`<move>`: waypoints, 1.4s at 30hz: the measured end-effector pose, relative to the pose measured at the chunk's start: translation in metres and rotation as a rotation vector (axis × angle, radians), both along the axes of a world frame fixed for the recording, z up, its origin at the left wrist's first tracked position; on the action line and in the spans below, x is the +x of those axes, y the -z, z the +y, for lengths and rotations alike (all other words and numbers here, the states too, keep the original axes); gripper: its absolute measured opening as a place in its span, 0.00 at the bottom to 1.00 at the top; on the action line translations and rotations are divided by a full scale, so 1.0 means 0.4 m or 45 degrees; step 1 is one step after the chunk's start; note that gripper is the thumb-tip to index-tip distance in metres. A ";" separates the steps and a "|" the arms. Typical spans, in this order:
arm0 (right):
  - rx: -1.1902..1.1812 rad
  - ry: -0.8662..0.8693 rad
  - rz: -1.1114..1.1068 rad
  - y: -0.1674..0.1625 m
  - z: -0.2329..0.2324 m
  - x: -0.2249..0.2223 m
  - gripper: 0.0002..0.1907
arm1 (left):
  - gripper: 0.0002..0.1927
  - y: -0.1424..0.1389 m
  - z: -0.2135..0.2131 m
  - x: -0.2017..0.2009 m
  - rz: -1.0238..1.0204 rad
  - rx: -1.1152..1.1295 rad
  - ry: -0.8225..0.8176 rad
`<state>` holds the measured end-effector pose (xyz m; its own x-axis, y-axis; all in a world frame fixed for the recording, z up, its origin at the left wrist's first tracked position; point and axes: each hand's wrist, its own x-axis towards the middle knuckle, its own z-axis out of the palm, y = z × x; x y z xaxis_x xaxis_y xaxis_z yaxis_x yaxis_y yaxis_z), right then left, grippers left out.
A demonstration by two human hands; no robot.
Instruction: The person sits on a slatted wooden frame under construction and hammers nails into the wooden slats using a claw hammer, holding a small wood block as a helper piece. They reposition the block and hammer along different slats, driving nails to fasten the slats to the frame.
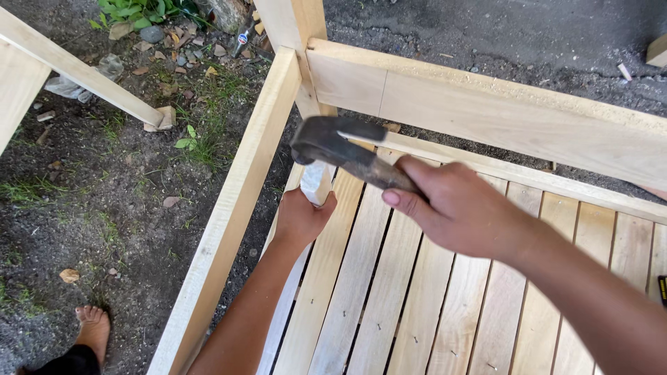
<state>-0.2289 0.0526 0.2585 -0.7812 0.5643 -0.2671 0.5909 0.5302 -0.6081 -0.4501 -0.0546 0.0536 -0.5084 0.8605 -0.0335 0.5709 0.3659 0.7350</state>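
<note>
My right hand [462, 208] grips the wooden handle of a dark claw hammer [333, 142], its head raised just inside the corner of a pale wooden frame [486, 104]. Below the hammer head, my left hand [300, 219] is closed around a small upright piece of pale wood [316, 182], held against the slats near the corner post [292, 28]. Several flat slats [389, 292] with small nail heads form the floor of the frame.
The frame's left rail [236, 201] runs down toward me. Bare soil, grass tufts, stones and leaves lie to the left. Another wooden rail [76, 69] crosses the top left. A bare foot [92, 332] stands on the ground at bottom left.
</note>
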 end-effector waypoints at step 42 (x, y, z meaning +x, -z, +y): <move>0.155 0.595 0.090 0.364 -0.027 0.021 0.18 | 0.23 -0.040 0.022 0.003 -0.006 -0.349 -0.053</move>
<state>-0.2204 0.0419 0.1129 -0.4505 0.8828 -0.1329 0.7423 0.2877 -0.6051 -0.4490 -0.0457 0.0694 -0.5425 0.7972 -0.2649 0.5478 0.5747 0.6080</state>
